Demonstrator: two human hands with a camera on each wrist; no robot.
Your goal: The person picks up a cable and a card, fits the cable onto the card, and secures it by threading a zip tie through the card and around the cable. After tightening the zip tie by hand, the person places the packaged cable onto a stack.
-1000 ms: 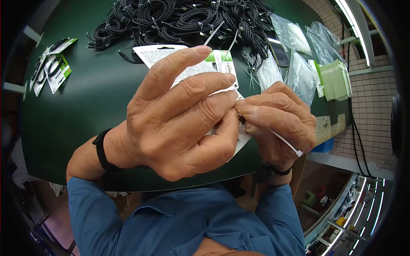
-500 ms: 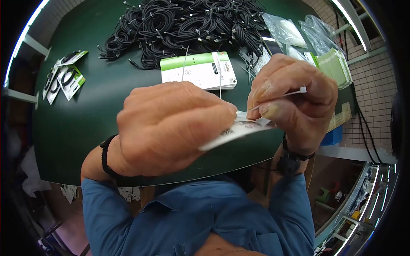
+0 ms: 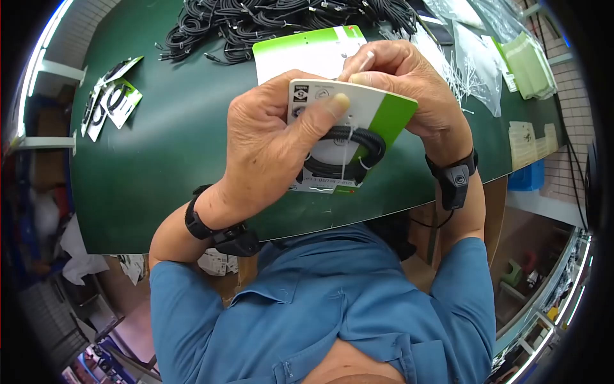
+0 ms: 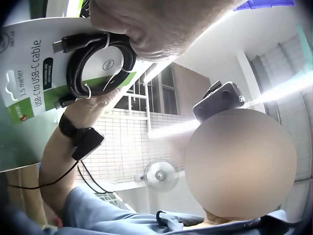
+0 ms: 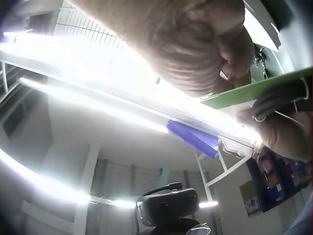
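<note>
My left hand (image 3: pixel 272 131) grips a white and green cable card (image 3: pixel 368 105), its thumb pressed flat on the front and the other fingers behind. On that front sits a coiled black braided cable (image 3: pixel 371 144), bound with thin white ties. The left wrist view shows "USB-C to USB-C cable" printed on the card (image 4: pixel 29 63), with the cable coil (image 4: pixel 76 73) beside the lettering. At the card's far edge, my right hand (image 3: pixel 409 80) pinches a white cable tie (image 3: pixel 366 61) between thumb and forefinger. Its other end is hidden behind the card.
A stack of cards (image 3: pixel 288 61) lies just beyond the hands, before a heap of black cables (image 3: pixel 256 29). Loose white cable ties (image 3: pixel 457 80) and plastic bags (image 3: pixel 480 64) are at the right, beside green cards (image 3: pixel 527 67). Several carded cables (image 3: pixel 118 105) lie at the left.
The held card has turned from nearly edge-on to show its cable side. My right hand has moved from the near side of the card to its far edge, keeping the cable tie.
</note>
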